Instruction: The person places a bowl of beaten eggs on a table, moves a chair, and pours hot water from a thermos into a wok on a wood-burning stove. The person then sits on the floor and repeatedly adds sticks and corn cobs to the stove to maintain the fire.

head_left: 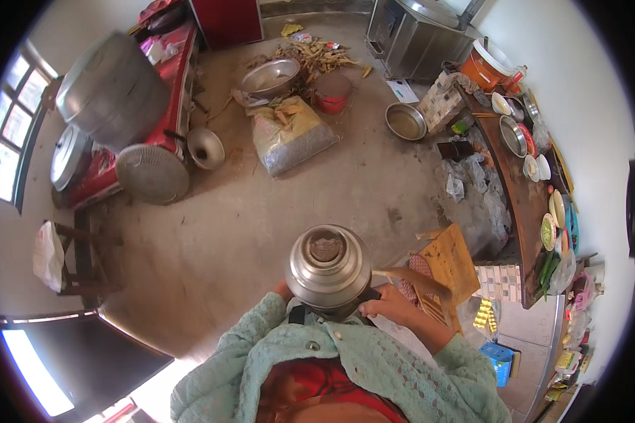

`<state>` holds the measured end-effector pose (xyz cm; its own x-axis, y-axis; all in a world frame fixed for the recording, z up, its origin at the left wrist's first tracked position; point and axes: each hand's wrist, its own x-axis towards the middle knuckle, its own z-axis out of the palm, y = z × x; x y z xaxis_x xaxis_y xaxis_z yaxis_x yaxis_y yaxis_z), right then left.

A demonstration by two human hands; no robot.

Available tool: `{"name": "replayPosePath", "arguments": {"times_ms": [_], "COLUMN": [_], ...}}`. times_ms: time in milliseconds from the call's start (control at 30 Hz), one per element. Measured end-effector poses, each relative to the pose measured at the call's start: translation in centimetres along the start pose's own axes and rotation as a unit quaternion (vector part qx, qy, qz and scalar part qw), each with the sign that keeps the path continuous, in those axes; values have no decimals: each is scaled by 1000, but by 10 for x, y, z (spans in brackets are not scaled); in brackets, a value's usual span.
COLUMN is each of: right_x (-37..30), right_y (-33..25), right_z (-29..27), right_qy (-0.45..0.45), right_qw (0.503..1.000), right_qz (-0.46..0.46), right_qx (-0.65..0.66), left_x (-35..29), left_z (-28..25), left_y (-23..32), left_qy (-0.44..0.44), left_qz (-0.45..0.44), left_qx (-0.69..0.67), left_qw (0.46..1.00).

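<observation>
A silver metal thermos flask point(329, 271) stands upright in front of my body, its top closed by a brown cork-like stopper point(327, 247). My right hand point(394, 307) is closed round the dark handle point(365, 299) at the flask's right side. Against its left side rests my left hand point(282, 290), mostly hidden behind the flask and the green sleeve, so its fingers barely show. The flask hides its own base.
To the right, a wooden stool point(448, 264) stands beside a long table point(504, 169) with bowls and vegetables. A filled sack point(293, 141), a metal basin point(271, 76) and a steel pan point(406, 121) lie on the floor ahead. A large pot point(113, 88) sits far left.
</observation>
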<state>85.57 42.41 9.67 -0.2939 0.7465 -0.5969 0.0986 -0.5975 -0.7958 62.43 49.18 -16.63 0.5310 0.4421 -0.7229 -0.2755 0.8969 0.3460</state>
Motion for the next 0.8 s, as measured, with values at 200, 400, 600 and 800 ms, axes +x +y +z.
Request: {"name": "replayPosePath", "arguments": {"times_ms": [200, 400, 600, 800], "right_x": [73, 147, 196, 198], "right_y": [-61, -138, -166, -186], "right_z": [-63, -95, -126, -198], "right_qy": [-22, 77, 255, 332], "right_qw": [993, 981, 954, 932], "right_qz": [-32, -102, -118, -141], "right_qx": [-107, -145, -106, -23], "left_x": [43, 94, 171, 254], "left_z": [26, 44, 77, 141], "left_y": [92, 179, 241, 272], "left_qy": [-19, -41, -90, -129], "left_qz": [37, 58, 34, 9], "left_qx": [-8, -15, -26, -14], "left_qw": [999, 997, 995, 991]}}
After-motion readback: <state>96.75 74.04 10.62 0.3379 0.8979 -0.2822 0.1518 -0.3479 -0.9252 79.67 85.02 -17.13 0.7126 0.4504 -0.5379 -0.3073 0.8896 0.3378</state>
